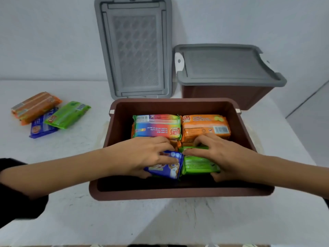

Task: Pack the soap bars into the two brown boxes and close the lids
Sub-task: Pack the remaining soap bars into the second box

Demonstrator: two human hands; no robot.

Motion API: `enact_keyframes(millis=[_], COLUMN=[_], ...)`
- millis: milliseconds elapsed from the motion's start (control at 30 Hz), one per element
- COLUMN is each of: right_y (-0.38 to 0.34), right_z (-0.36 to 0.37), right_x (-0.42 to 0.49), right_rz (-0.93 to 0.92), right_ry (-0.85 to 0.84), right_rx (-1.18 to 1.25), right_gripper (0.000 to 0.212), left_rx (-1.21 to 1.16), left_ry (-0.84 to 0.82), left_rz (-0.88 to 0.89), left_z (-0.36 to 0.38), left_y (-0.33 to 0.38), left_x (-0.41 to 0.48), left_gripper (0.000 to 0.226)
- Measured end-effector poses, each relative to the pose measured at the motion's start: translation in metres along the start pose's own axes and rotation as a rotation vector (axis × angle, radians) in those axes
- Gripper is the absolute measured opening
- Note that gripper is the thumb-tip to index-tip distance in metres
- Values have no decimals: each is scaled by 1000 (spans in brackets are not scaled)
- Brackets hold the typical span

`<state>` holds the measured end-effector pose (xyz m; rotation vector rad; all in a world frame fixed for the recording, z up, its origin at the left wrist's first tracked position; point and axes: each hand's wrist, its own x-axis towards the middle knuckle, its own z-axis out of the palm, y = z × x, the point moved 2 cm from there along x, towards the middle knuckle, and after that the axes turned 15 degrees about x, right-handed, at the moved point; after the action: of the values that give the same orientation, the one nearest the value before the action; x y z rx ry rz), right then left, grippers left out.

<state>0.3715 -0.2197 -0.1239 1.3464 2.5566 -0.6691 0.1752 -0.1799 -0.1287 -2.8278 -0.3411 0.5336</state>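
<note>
Head view: the open brown box (178, 193) sits at the centre of the frame on the white surface (178, 225). Its grey lid (135, 50) stands swung up behind it. Your left grip (142, 155) is curled round a blue soap bar (165, 166), which sits tilted with its near end lifted. Your right grip (222, 155) is clamped on a green soap bar (199, 163), fingers over the far edge and thumb at the near edge. The two bars touch side by side at the middle of the box.

Just beyond them, a rainbow-wrapped bar (156, 126) and an orange bar (204, 127) fill the far row, their long axes running left to right across the frame. The green bar lies the same way. The free floor shows as a dark strip between your bars and the near wall, so I judge the seating move goes down and toward the bottom of the frame.

Three loose bars (53, 116) lie at the middle left, well apart from the box and nearer your left grip. The second brown box (227, 97) stands at the upper right with its lid down.
</note>
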Motion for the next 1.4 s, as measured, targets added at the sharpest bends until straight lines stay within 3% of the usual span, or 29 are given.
enact_keyframes(millis=[100, 200, 300, 400, 500, 633, 767, 833, 900, 967, 1033, 1100, 1267, 1400], right_y=[-2, -6, -8, -7, -4, 4, 0, -5, -7, -12, -17, -27, -56, -86], right_z=[0, -1, 4, 4, 5, 12, 9, -4, -20, -39, -60, -81, -121, -134], right_x=[0, 3, 5, 6, 4, 6, 7, 9, 9, 10, 19, 37, 97, 159], right_rz=[-32, -56, 24, 36, -54, -82, -70, -65, -57, -116, -133, -183, -265, -341], right_ry=[30, 88, -56, -59, 59, 159, 131, 107, 149, 260, 347, 375, 427, 403], right_rx=[-117, -147, -153, -148, -227, -255, -170, -52, -40, 16, 40, 25, 73, 93], right_gripper=[78, 81, 79, 79, 88, 86, 85, 73, 53, 36, 33, 39, 38, 41], left_rx=[44, 32, -31, -76, -49, 25, 64, 104, 163, 172, 130, 153, 47, -62], left_ry=[-206, -266, -271, -219, -164, -136, -171, -206, -106, 209, 448, 542, 522, 383], left_rz=[3, -5, -55, -84, -87, -86, -106, -122, -107, -119, -182, -297, -754, -1071], left_z=[5, 7, 8, 10, 10, 9, 9, 3, -2, -13, -22, -28, -26, 14], left_y=[3, 5, 4, 2, 2, 5, 7, 8, 5, -3, -17, -39, -100, -148], left_x=[3, 8, 9, 9, 8, 10, 10, 9, 6, -7, -30, -55, -130, -192], left_gripper=[73, 79, 85, 86, 82, 79, 77, 74, 63, 48, 44, 40, 36, 25])
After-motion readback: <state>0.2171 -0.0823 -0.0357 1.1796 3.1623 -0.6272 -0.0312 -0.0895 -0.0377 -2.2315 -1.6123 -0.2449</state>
